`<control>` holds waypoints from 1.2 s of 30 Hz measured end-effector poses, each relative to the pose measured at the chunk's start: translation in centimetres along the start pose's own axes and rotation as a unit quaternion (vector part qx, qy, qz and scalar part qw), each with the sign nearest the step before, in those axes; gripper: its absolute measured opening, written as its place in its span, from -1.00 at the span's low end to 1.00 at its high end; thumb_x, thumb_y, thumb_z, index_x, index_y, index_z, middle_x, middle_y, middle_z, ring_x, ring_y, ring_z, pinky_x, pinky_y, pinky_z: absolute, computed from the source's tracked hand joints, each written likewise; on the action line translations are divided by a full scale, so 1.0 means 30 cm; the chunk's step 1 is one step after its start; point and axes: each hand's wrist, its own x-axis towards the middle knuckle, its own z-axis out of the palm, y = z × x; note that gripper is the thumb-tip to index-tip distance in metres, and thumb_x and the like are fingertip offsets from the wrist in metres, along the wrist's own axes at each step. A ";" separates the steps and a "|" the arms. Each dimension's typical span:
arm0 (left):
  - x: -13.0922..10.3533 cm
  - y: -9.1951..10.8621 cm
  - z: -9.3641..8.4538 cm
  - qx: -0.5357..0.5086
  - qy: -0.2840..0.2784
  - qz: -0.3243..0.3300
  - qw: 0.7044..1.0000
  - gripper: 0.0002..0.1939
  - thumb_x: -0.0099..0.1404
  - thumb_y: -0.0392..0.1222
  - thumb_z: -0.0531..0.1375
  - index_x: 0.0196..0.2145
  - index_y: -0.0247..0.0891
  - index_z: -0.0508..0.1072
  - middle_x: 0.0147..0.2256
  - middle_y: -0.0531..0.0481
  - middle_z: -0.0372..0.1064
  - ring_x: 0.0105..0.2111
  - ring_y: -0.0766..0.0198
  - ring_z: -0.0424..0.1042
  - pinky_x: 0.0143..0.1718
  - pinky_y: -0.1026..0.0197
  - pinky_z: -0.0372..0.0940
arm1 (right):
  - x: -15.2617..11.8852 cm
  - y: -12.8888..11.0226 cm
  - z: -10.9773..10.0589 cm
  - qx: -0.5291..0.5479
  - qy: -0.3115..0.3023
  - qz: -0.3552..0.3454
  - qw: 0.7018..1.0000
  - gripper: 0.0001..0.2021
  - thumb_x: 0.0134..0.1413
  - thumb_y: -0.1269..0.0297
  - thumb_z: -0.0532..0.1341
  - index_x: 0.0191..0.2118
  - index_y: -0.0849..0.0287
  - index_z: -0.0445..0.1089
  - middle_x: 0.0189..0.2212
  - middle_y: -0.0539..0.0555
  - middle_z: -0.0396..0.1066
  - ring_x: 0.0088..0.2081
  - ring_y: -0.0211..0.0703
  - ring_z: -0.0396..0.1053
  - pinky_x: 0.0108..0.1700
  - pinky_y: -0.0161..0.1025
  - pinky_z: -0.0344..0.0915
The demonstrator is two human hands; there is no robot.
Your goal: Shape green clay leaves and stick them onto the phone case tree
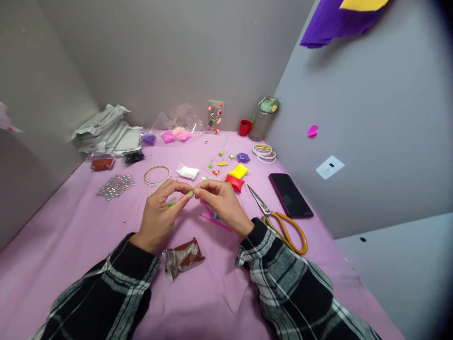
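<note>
Above the middle of the table, the fingertips of both hands meet at a small piece of bright green clay [191, 191]. My left hand [159, 212] pinches it between thumb and forefinger, and more green shows below its palm. My right hand [222, 203] is closed at the fingertips against the same piece, mostly covering its right end. Pink plastic tools [215, 222] lie partly hidden under my right hand. A brown clay packet [184, 257] in clear wrap lies between my forearms. Just beyond my hands are white [188, 172], red [234, 183] and yellow clay packets [239, 171].
Scissors [279, 222] with yellow handles and a phone [290, 195] lie on the right. A bangle [156, 174] and a gem sheet [116, 187] are on the left. Farther back stand a red cup [245, 127], a bottle [262, 120] and a decorated clear case [215, 117].
</note>
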 end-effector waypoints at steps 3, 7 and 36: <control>0.001 0.000 0.001 -0.003 0.001 -0.001 1.000 -0.97 0.33 -0.26 0.26 -0.25 -0.19 0.51 -0.28 0.03 0.47 -0.21 0.21 0.44 -0.08 0.16 0.28 | 0.000 0.000 0.000 0.006 0.001 -0.003 1.000 -0.86 0.09 0.25 0.31 -0.43 0.17 0.48 -0.50 -0.07 0.40 -0.44 -0.30 0.28 -0.33 -0.31 0.22; 0.001 0.001 0.002 -0.003 -0.005 0.002 1.000 -0.97 0.34 -0.26 0.25 -0.27 -0.20 0.52 -0.28 0.03 0.47 -0.21 0.22 0.44 -0.07 0.17 0.28 | 0.000 0.002 0.000 0.007 -0.001 -0.008 1.000 -0.86 0.10 0.26 0.31 -0.43 0.18 0.48 -0.51 -0.07 0.40 -0.44 -0.30 0.27 -0.34 -0.31 0.21; 0.014 0.000 -0.010 -0.120 -0.053 -0.165 0.977 -0.82 0.33 -0.05 0.24 -0.32 -0.21 0.49 -0.31 0.04 0.46 -0.23 0.20 0.43 -0.12 0.20 0.26 | -0.001 0.005 0.005 -0.001 0.011 -0.041 0.999 -0.91 0.13 0.29 0.33 -0.37 0.19 0.49 -0.45 -0.04 0.46 -0.40 -0.30 0.33 -0.26 -0.29 0.26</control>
